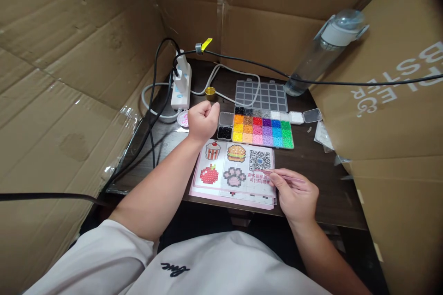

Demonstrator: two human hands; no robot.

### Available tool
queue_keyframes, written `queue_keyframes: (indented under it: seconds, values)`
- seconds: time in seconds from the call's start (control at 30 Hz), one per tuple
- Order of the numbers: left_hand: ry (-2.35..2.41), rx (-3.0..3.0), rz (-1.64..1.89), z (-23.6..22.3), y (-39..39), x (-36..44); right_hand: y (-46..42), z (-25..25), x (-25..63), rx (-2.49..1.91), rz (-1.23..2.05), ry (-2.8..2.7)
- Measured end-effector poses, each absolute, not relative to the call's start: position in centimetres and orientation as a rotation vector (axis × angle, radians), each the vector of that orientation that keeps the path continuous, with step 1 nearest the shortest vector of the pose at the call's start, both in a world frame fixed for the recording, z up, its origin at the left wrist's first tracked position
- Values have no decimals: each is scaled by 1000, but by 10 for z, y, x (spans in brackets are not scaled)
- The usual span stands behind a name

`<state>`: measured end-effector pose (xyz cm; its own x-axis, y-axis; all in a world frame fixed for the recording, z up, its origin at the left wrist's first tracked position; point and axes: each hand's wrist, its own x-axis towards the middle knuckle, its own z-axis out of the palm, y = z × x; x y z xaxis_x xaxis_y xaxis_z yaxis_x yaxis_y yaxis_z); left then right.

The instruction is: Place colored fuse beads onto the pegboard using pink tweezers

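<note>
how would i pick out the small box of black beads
On the dark table, find the large tray of many-coloured beads. Just left of it, beyond the pattern sheet, sits a small open box. Unlike the tray's mix of colours, it holds only black beads.

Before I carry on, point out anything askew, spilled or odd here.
The black cable looks odd: it stretches across the workspace, passing in front of the clear water bottle, which appears tilted, though lens distortion may explain that. A small pale scrap lies loose on the dark table. I see no obvious spill.
</note>
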<state>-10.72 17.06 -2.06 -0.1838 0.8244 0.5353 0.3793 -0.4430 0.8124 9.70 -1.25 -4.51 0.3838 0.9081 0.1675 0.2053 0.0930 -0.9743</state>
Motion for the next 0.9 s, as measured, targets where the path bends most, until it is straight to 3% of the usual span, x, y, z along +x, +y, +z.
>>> queue_keyframes:
  seconds: [0.9]
  values:
    - [1371, 1706, 1669, -20, 173, -106, -13, -47, 99, -1418, 740, -1168]
